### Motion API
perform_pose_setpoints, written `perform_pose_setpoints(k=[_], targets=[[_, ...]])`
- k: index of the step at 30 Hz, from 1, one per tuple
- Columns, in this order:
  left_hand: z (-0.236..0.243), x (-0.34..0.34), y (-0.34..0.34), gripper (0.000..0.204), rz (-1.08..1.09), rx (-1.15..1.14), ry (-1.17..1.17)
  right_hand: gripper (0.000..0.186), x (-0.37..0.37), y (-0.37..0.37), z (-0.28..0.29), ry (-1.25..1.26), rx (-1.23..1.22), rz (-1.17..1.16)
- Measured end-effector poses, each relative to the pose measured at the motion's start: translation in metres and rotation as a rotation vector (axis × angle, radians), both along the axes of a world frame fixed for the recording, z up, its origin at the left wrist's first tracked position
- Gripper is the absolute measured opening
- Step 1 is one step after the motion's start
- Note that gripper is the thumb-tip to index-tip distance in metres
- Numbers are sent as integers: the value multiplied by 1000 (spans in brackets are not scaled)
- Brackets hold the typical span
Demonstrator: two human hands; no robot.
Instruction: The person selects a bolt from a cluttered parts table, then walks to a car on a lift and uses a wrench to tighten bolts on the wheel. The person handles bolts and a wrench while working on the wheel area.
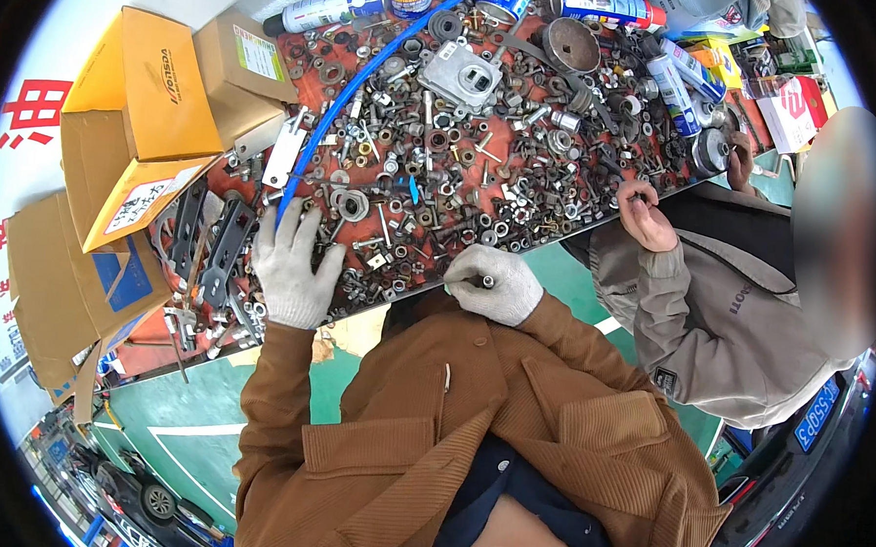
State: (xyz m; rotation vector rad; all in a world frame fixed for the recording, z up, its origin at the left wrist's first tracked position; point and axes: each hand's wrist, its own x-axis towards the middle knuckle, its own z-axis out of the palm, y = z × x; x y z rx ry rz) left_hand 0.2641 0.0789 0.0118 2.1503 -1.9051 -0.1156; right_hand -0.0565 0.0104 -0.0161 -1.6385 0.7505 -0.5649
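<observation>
My left hand (296, 272), in a pale knitted glove, lies with its fingers spread over the front edge of the bench. Its fingertips are beside the lower end of a blue hose (333, 110); whether they touch it I cannot tell. Closer to the middle of the edge, my right hand (508, 294), gloved the same way, is curled round a small metal bolt (488, 282) whose end pokes out between thumb and fingers. Loose nuts, bolts and washers cover the red bench top (503, 137) beyond both hands. A large ring-shaped nut (351, 205) lies between them.
Open cardboard boxes (177, 86) stand at the left, beside black metal brackets (226, 250). Spray cans (606, 5) line the back. A grey housing (461, 76) and a round metal cup (571, 47) sit among the hardware. At right, a co-worker (711, 295) handles small parts.
</observation>
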Motion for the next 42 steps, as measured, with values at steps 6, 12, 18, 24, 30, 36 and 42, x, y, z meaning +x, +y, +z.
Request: perform_pose_setpoints(k=[6, 12, 18, 24, 30, 36, 42], targets=[[3, 19, 12, 61, 28, -33, -26, 13, 1, 1, 0, 16, -4, -28], [3, 27, -2, 64, 58, -159, -97, 14, 4, 1, 5, 57, -26, -32], [4, 32, -14, 48, 52, -236, -111, 15, 5, 2, 6, 63, -28, -38], [7, 24, -39, 34, 40, -288, -151, 15, 6, 3, 6, 51, -40, -48], [-4, 40, -63, 33, 200, -91, -197, 15, 5, 4, 5, 68, -34, -48], [9, 38, -56, 23, -82, -216, -83, 15, 5, 5, 0, 70, -58, -63], [21, 91, -16, 21, -31, -235, -91, 15, 6, 6, 1, 27, -8, -71]])
